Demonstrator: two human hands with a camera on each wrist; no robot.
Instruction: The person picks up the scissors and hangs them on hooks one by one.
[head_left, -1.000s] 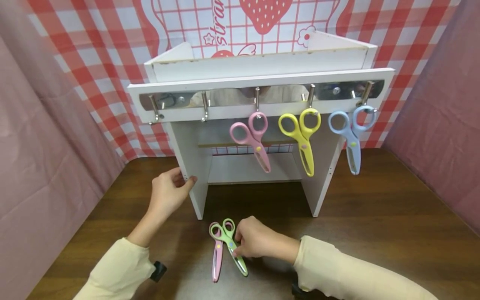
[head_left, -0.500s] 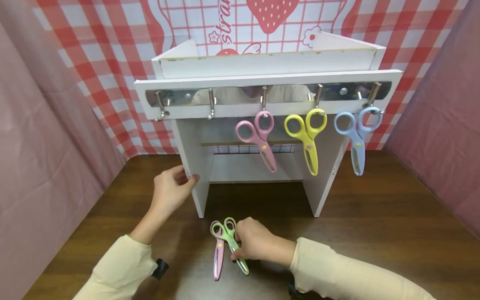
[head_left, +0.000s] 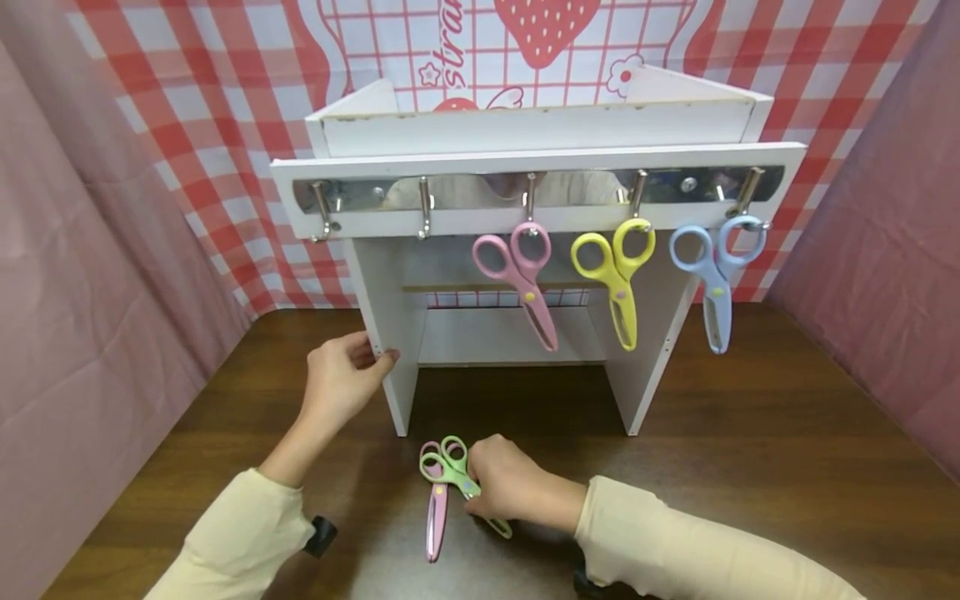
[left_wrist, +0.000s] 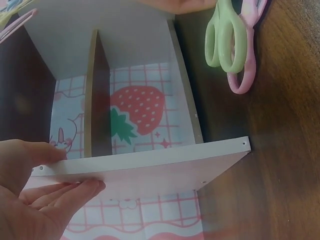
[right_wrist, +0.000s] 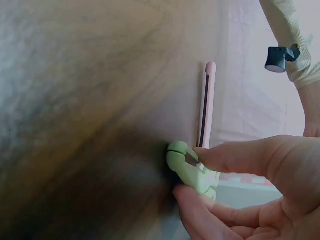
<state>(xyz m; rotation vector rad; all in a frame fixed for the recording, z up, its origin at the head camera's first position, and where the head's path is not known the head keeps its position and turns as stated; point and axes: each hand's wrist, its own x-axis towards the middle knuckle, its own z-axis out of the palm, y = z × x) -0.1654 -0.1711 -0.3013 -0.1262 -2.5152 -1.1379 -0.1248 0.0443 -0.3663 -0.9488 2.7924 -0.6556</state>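
My right hand (head_left: 510, 483) pinches the blades of the green scissors (head_left: 450, 468) between thumb and fingers, low over the table. Their tip, tilted toward the right, shows past the thumb in the head view. Partly beneath them lie pink scissors (head_left: 437, 521). With thumb and fingers on either side, my left hand (head_left: 341, 379) grips the left side panel (left_wrist: 150, 162) of the white shelf unit (head_left: 525, 129). From its hook rail hang a second pair of pink scissors (head_left: 525, 279), yellow scissors (head_left: 617, 279) and blue scissors (head_left: 716, 279).
The two leftmost hooks, the left hook (head_left: 322, 212) and its neighbour hook (head_left: 425, 208), carry nothing. A brown wooden table (head_left: 772, 450) lies under everything. Behind hangs a red-and-white checked cloth (head_left: 202, 125), with a pink curtain (head_left: 82, 275) at the left.
The green scissors have turned and their tip has shifted right in my right hand's pinch. The head view has shifted slightly. My left hand stays on the panel.
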